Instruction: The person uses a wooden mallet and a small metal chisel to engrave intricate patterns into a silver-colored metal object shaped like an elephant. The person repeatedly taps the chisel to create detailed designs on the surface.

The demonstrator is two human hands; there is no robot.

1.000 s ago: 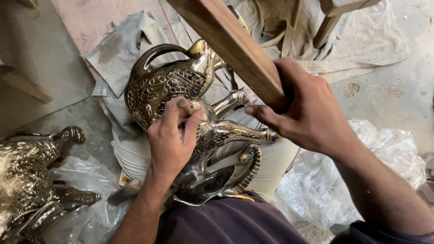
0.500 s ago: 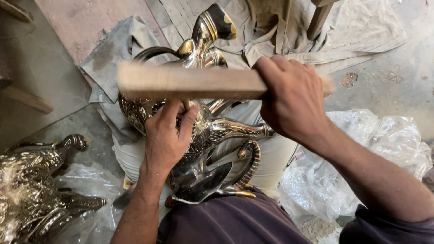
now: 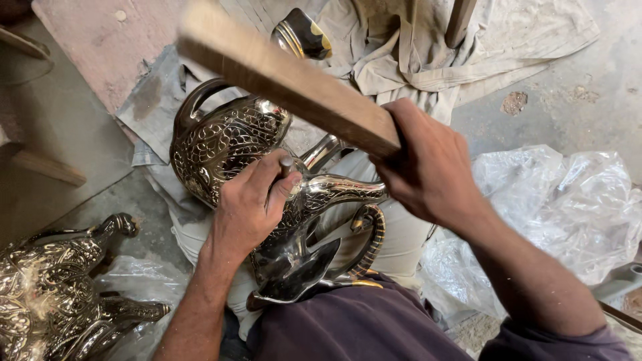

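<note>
Right hand [image 3: 428,167]: gripping a wooden stick [image 3: 287,77], raised, crossing over the brass animal figure [image 3: 241,144].
Left hand [image 3: 251,207]: pinching a small punch [image 3: 286,164] against the figure on the lap.
Around: second brass figure [image 3: 60,294] lying near left, clear plastic sheet [image 3: 555,207] right, beige cloth [image 3: 428,47] far.

The wooden stick [image 3: 287,80] in the right hand [image 3: 428,164] is swinging: steeply raised a second ago, level across the metal figure [image 3: 254,167] half a second ago, it is now slanting up to the left above it. The left hand [image 3: 251,207] is sliding slightly rightward on the figure's body, a small punch [image 3: 286,164] now showing between its fingers
</note>
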